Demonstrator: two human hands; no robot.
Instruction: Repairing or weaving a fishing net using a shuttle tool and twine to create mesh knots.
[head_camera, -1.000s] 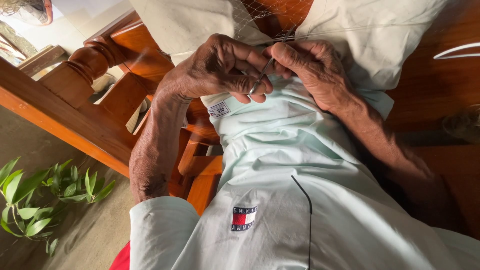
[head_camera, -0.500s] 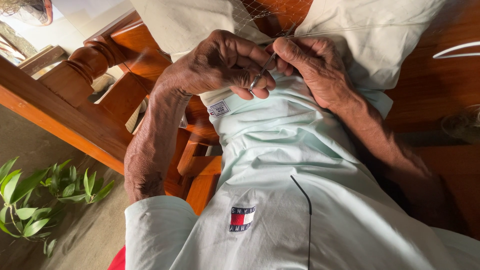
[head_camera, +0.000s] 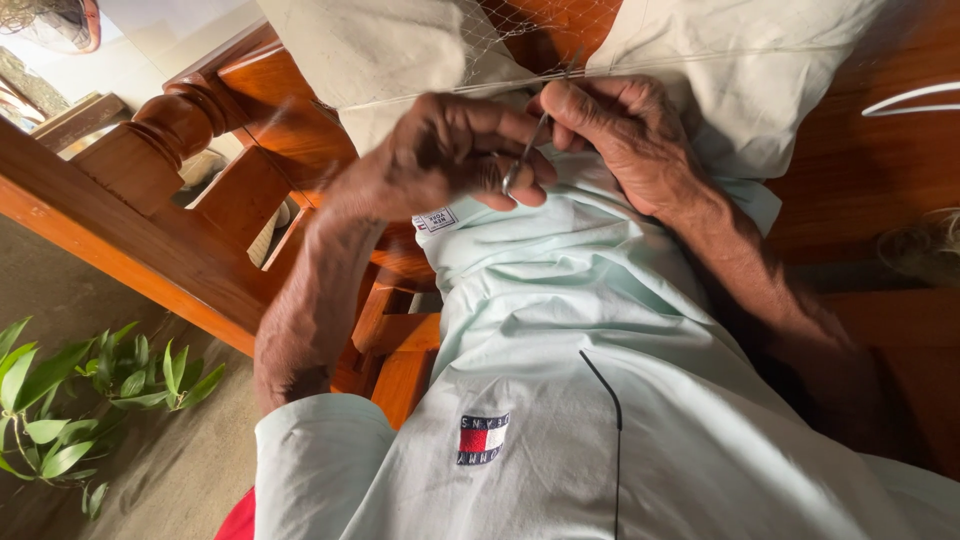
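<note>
Left hand: my left hand (head_camera: 455, 150) sits at about 11 o'clock from frame centre, fingers curled and pinched around a thin metal needle (head_camera: 524, 160); grasping it, as I judge.
Needle: slanted, tip up toward 1 o'clock, running between both hands so the point can reach the mesh.
Right hand: my right hand (head_camera: 625, 135) at 12 o'clock, fingertips closed on the fine netting (head_camera: 520, 30) and its cord, holding it taut, I think, so the needle can pass.
Netting: stretched across the top edge, over the white cloth (head_camera: 740, 60) and wooden bench (head_camera: 850, 180).
Shirt: pale green shirt (head_camera: 560, 330) below, from 6 o'clock up to the hands.
Plant: green plant (head_camera: 90, 390) at 8 o'clock on the floor.
Change: compared with half a second ago, the left hand has shifted right and closer to the right hand; the needle stands steeper.
</note>
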